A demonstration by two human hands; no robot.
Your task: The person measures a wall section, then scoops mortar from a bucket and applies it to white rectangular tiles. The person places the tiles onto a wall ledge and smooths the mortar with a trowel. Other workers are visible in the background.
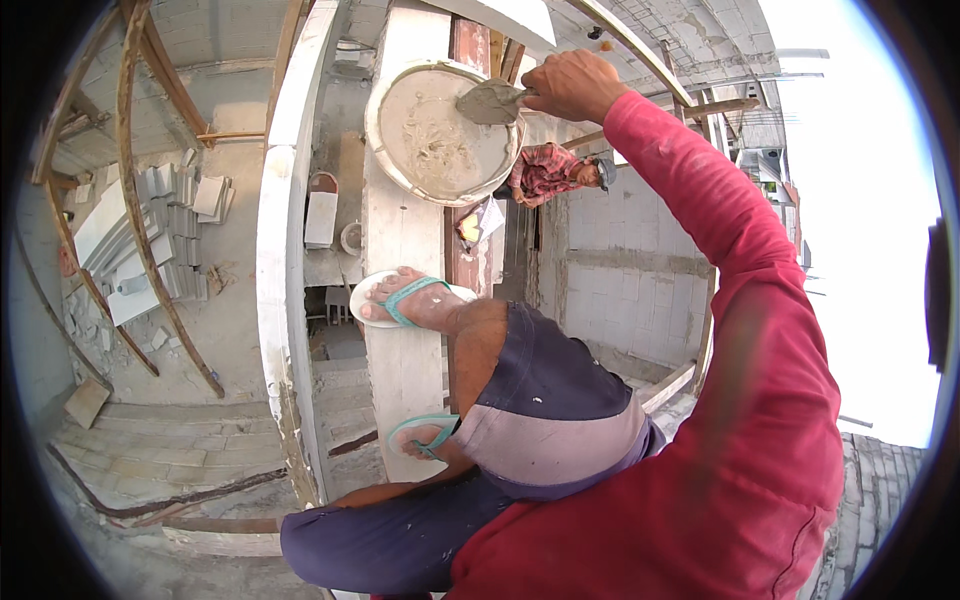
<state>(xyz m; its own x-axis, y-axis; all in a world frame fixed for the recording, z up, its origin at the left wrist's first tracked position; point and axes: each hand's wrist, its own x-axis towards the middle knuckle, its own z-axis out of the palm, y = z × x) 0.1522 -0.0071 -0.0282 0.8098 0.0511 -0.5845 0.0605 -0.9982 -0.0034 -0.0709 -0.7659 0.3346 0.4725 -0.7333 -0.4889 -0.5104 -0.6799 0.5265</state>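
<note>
My right hand (572,85), at the end of a red sleeve, is closed round the handle of a trowel (488,103). The trowel's blade, coated in grey mortar, lies over the right side of a round bucket (374,135). Wet grey mortar (432,140) fills much of the bucket, with a rough, lumpy patch in its middle. The bucket rests on a pale, narrow plank (403,225). My left hand is out of view.
My feet in sandals (407,298) are on the plank. A white beam (285,220) runs alongside. Lower down at left lie stacked pale blocks (170,240) behind wooden poles (130,170). Another person (548,175) in a checked shirt and cap is beyond the bucket. Block walls (630,300) surround the place.
</note>
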